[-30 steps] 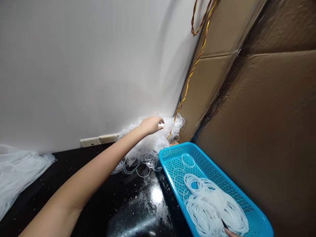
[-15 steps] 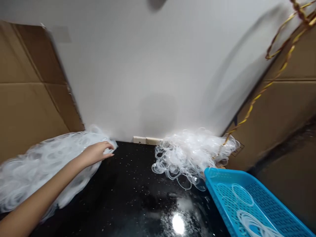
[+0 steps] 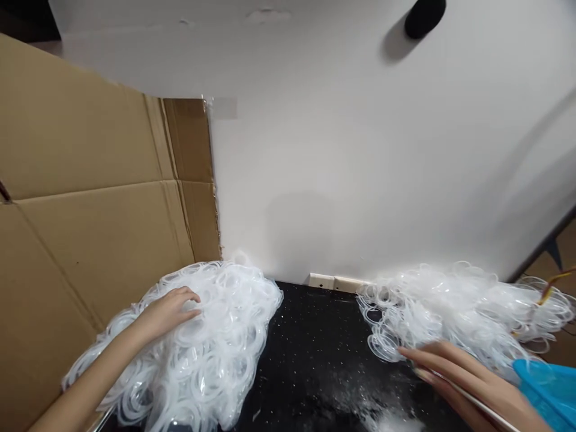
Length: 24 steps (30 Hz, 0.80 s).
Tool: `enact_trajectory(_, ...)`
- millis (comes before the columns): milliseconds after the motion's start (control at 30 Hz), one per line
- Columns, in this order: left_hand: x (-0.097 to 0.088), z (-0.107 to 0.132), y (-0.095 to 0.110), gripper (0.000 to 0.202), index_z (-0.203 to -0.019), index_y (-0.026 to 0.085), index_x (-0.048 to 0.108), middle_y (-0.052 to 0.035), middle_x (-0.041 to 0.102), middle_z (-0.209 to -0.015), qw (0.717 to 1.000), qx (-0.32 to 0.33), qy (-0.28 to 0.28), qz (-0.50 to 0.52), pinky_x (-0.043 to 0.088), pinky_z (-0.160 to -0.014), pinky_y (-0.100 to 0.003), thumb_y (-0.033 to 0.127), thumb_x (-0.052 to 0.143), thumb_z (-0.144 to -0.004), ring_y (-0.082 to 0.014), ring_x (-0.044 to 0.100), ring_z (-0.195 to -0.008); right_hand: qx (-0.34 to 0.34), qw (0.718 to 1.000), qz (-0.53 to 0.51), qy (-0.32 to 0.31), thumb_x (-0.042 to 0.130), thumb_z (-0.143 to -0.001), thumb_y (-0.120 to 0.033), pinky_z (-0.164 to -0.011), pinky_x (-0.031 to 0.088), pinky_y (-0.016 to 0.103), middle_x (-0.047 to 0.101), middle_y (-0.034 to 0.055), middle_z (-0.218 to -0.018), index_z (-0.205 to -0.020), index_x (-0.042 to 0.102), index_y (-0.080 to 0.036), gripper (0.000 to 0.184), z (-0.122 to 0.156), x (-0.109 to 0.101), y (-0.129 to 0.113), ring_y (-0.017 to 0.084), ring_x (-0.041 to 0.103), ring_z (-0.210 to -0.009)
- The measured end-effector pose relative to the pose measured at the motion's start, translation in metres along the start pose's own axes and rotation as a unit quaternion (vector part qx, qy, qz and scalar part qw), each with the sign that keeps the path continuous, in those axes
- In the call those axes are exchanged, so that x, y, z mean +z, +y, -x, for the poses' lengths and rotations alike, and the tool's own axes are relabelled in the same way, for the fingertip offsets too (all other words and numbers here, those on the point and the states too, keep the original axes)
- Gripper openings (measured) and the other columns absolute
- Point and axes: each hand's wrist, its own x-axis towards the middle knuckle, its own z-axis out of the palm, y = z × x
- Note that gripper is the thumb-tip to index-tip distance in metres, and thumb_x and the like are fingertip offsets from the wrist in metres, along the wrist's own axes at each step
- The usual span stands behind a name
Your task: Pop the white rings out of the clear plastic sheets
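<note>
My left hand (image 3: pixel 173 309) hovers over or rests on the left heap of clear plastic rings (image 3: pixel 225 336); I cannot tell whether it touches. Its fingers are curved, with the thumb apart and nothing visible between them. At lower right, my right hand (image 3: pixel 468 381) is slightly blurred, its fingertips close to the front of the right heap of clear plastic rings (image 3: pixel 432 312). A thin pale rod (image 3: pixel 481 405) runs along its palm from the fingers toward the lower right, and the fingers close around it.
A blue plastic basket (image 3: pixel 546 390) stands at the right edge. Cardboard (image 3: pixel 99 144) walls the left side, and a white wall (image 3: pixel 360 150) is behind. Wall sockets (image 3: pixel 335 282) sit low between the heaps, above the black speckled countertop (image 3: pixel 310 354). A yellow-brown cord (image 3: pixel 555 282) hangs at right.
The view has swung left, so the scene sits further right. My left hand has moved from the heap's far end back over its middle. My right hand has come into view with the rod.
</note>
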Motion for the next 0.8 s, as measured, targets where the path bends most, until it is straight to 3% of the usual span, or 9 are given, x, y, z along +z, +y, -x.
enact_trajectory(33, -0.001, -0.007, -0.003, 0.036, -0.09, 0.022, 0.064, -0.0062, 0.063, -0.102, 1.0, -0.002, 0.007, 0.004, 0.041, -0.086, -0.035, 0.049, 0.046, -0.073, -0.0264, 0.055, -0.099, -0.023, 0.998, -0.017, -0.064, 0.04, -0.085, -0.048, -0.059, 0.046, 0.028, 0.062, 0.0069, -0.079, -0.09, 0.068, -0.034, 0.032, -0.024, 0.011, -0.009, 0.016, 0.06, -0.066)
enact_trajectory(67, -0.001, -0.016, -0.005, 0.037, -0.093, 0.02, 0.063, -0.0082, 0.061, -0.106, 1.0, -0.007, 0.017, 0.008, 0.039, -0.088, -0.038, 0.047, 0.045, -0.075, -0.0283, 0.053, -0.103, -0.06, 0.97, -0.048, -0.23, 0.039, -0.086, -0.046, -0.059, 0.047, 0.026, 0.063, 0.0064, -0.082, -0.097, 0.066, -0.032, 0.032, -0.046, 0.026, -0.018, 0.016, 0.061, -0.068)
enact_trajectory(100, -0.001, -0.026, -0.006, 0.037, -0.096, 0.019, 0.062, -0.0101, 0.059, -0.11, 0.999, -0.012, 0.027, 0.013, 0.037, -0.09, -0.04, 0.045, 0.045, -0.076, -0.03, 0.05, -0.107, -0.063, 0.952, -0.064, -0.294, 0.037, -0.087, -0.043, -0.066, 0.048, 0.028, 0.064, 0.0068, -0.088, -0.102, 0.064, -0.028, 0.034, -0.065, 0.044, -0.026, 0.017, 0.061, -0.075)
enact_trajectory(200, 0.003, -0.064, -0.005, 0.032, -0.1, 0.019, 0.06, -0.0097, 0.057, -0.113, 0.998, -0.015, 0.041, 0.043, 0.037, -0.092, -0.04, 0.04, 0.05, -0.079, -0.028, 0.049, -0.108, -0.079, 0.915, -0.127, -0.375, 0.029, -0.091, -0.036, -0.075, 0.048, 0.03, 0.066, 0.0091, -0.089, -0.11, 0.059, -0.018, 0.04, -0.095, 0.105, -0.05, 0.019, 0.062, -0.084)
enact_trajectory(333, 0.019, -0.108, 0.005, 0.029, -0.108, 0.018, 0.053, -0.0068, 0.055, -0.112, 0.994, -0.02, 0.039, 0.097, 0.047, -0.08, -0.04, 0.033, 0.051, -0.084, -0.0201, 0.055, -0.096, -0.149, 0.853, -0.165, -0.473, 0.026, -0.092, -0.032, -0.075, 0.048, 0.028, 0.067, 0.0106, -0.091, -0.111, 0.058, -0.013, 0.041, -0.079, 0.152, -0.073, 0.019, 0.063, -0.084)
enact_trajectory(433, 0.029, -0.123, 0.011, 0.03, -0.111, 0.018, 0.051, -0.0072, 0.054, -0.112, 0.988, -0.043, 0.057, 0.14, 0.048, -0.078, -0.039, 0.031, 0.051, -0.084, -0.0196, 0.055, -0.094, -0.212, 0.826, -0.143, -0.503, 0.025, -0.093, -0.028, -0.075, 0.047, 0.027, 0.067, 0.0089, -0.092, -0.113, 0.057, -0.016, 0.039, -0.063, 0.148, -0.078, 0.018, 0.063, -0.084)
enact_trajectory(567, 0.02, -0.13, 0.013, 0.03, -0.11, 0.018, 0.051, -0.007, 0.054, -0.113, 0.97, -0.056, 0.102, 0.215, 0.048, -0.078, -0.039, 0.032, 0.051, -0.084, -0.0198, 0.055, -0.094, -0.25, 0.838, -0.072, -0.48, 0.03, -0.091, -0.029, -0.072, 0.046, 0.027, 0.067, 0.0084, -0.088, -0.112, 0.058, -0.019, 0.036, -0.07, 0.124, -0.07, 0.018, 0.062, -0.08)
enact_trajectory(667, -0.01, -0.136, 0.017, 0.031, -0.111, 0.016, 0.051, -0.0071, 0.054, -0.112, 0.948, -0.057, 0.155, 0.272, 0.048, -0.077, -0.04, 0.032, 0.051, -0.084, -0.0201, 0.056, -0.093, -0.232, 0.869, -0.034, -0.435, 0.033, -0.091, -0.029, -0.071, 0.044, 0.026, 0.067, 0.0068, -0.085, -0.109, 0.059, -0.02, 0.033, -0.092, 0.111, -0.061, 0.018, 0.062, -0.079)
enact_trajectory(800, -0.079, -0.145, 0.031, 0.032, -0.112, 0.016, 0.05, -0.0077, 0.054, -0.112, 0.918, -0.046, 0.246, 0.309, 0.048, -0.077, -0.041, 0.032, 0.051, -0.084, -0.02, 0.056, -0.094, -0.209, 0.906, 0.0, -0.369, 0.04, -0.086, -0.021, -0.068, 0.043, 0.025, 0.068, 0.0046, -0.085, -0.109, 0.057, -0.022, 0.029, -0.126, 0.097, -0.058, 0.018, 0.063, -0.078)
